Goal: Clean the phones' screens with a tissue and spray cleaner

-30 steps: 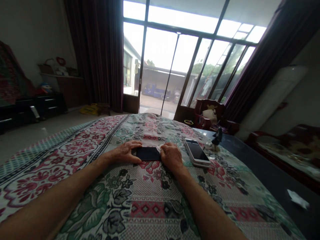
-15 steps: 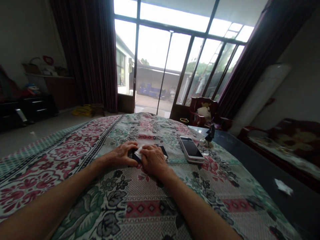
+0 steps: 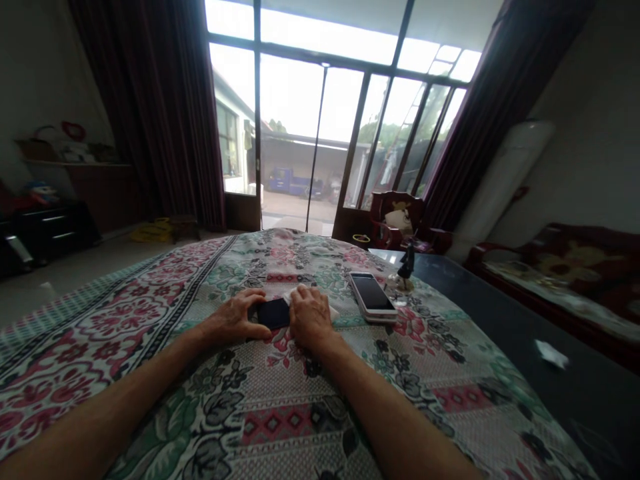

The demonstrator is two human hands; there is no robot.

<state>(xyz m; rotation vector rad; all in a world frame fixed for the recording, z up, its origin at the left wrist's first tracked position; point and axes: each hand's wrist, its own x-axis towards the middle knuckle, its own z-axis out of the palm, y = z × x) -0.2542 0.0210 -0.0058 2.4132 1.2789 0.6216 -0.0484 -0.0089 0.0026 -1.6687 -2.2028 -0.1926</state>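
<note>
A small dark phone lies flat on the flowered cloth that covers the table. My left hand grips its left end, thumb along the near edge and fingers curled over the far edge. My right hand lies palm down over the phone's right end, with its fingers pressed together on a white cloth that peeks out from beneath it. Most of the white cloth and the phone's right part are hidden by this hand.
A second phone with a pale case lies just right of my hands. A small dark figurine stands behind it at the edge of a dark tabletop, where a white scrap lies. Chairs, glass doors and curtains stand beyond.
My right hand slid left across the dark phone with the white cloth, then drew back to its right end. My left hand stayed on the left end. The view drifted.
</note>
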